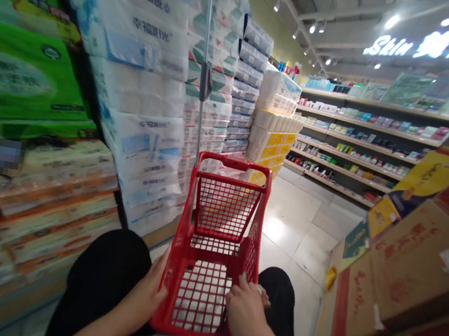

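Note:
A red plastic shopping basket (221, 213) with a mesh floor stands in front of me in a store aisle, and nothing lies in it. My left hand (149, 292) presses against its near left wall, fingers curled around the rim. My right hand (245, 307) grips the near right rim, fingers folded over the edge. Both of my forearms reach in from the bottom of the view, over black sleeves or trousers.
Tall stacks of packaged tissue and toilet paper (142, 92) line the left side, with green packs (22, 45) nearer me. A metal pole (205, 62) rises behind the basket. Cardboard boxes (407, 276) crowd the right. The tiled floor (303, 231) leads to product shelves (359, 149).

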`<state>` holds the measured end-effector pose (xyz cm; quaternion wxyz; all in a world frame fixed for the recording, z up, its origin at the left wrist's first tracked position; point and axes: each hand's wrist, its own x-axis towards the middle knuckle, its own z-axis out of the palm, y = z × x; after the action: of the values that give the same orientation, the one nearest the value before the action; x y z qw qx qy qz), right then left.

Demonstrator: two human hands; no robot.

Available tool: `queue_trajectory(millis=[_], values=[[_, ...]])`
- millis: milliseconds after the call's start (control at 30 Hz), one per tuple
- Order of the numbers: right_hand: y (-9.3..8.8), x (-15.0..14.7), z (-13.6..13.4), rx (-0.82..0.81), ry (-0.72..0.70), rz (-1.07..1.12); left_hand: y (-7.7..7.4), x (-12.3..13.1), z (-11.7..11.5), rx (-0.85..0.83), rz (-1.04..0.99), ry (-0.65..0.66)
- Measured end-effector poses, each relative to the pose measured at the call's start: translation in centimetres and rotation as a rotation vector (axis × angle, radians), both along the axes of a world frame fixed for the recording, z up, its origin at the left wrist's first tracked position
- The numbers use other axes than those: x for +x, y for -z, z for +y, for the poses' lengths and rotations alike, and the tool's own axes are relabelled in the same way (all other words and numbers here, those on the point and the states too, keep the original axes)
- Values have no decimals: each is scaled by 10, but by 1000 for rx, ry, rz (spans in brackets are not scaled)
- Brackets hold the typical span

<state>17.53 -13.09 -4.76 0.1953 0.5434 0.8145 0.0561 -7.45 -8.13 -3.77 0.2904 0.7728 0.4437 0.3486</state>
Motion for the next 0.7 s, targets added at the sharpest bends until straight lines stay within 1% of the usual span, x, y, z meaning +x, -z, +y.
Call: queue_trajectory(millis=[33,100,167,200,267,333,400,433,467,500,567,600,633,667,700], values=[[-5,1,-4,19,66,23,-1,1,-2,3,2,4],[-19,1,-9,0,195,134,-3,2,-1,11,12,8],[-38,2,-5,-79,267,237,-3,2,3,29,36,6],[-49,1,2,-90,284,278,-1,2,6,45,53,6],[-70,-1,24,-37,309,405,5,0,11,89,100,6],[-86,-6,55,77,297,568,13,-4,15,139,168,-7],[-92,-13,84,168,263,644,17,-10,19,208,266,-39],[-91,-16,96,187,270,662,15,-11,20,257,324,-66],[-88,-20,105,192,283,671,10,-12,23,319,383,-90],[-81,-25,111,185,301,677,2,-9,27,387,438,-127],[-65,-37,115,126,312,663,-25,7,41,514,532,-103],[-55,-44,114,65,297,634,-40,22,51,552,557,-101],[-47,-51,112,-56,256,545,-55,39,64,570,583,-70],[-39,-58,110,-137,188,473,-68,59,79,555,621,-17],[-32,-65,107,-174,106,455,-78,80,96,515,667,42]])
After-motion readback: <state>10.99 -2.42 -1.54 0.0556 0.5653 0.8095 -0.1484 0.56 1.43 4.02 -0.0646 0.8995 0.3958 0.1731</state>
